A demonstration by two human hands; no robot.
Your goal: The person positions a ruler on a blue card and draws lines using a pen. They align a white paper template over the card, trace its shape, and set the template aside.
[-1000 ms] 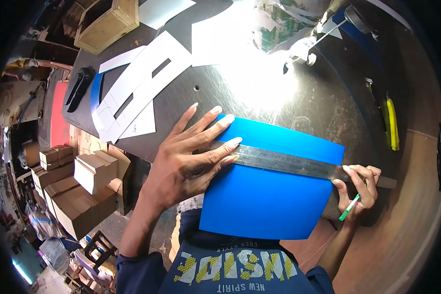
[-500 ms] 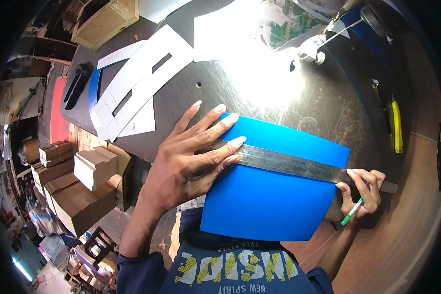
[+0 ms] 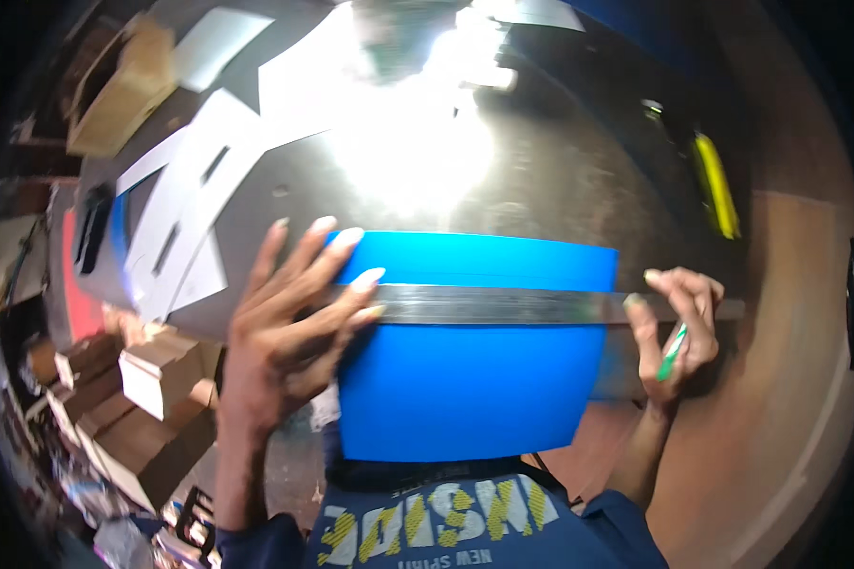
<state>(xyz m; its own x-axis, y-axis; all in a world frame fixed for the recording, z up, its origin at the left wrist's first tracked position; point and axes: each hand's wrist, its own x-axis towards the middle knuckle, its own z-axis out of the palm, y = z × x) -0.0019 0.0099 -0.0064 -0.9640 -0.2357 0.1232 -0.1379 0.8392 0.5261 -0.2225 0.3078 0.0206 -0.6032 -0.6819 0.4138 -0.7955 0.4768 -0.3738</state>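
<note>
A blue sheet [image 3: 465, 389] lies on the dark tabletop, overhanging its near edge toward my shirt. Across its upper part runs a steel ruler [image 3: 493, 305], roughly parallel to the sheet's far edge. My left hand [image 3: 294, 318] spreads its fingers over the sheet's left side, thumb and forefinger pressing on the ruler and other fingertips at the far corner. Beyond the sheet's right edge, my right hand [image 3: 678, 327] is at the ruler's end, thumb and forefinger parted around it. A green pen [image 3: 672, 356] is tucked in that hand's curled fingers.
White sheets with cut-out slots [image 3: 194, 194] lie at the far left, beside a black tool [image 3: 92, 228]. A yellow-handled cutter [image 3: 716, 185] rests at the right. Cardboard boxes [image 3: 152, 436] stand lower left, and a bright lamp [image 3: 470, 57] glares at the back.
The whole view has turned and shifted, so sheet and ruler now appear level and further left. My right thumb and forefinger have parted at the ruler. My left hand keeps its hold-down position.
</note>
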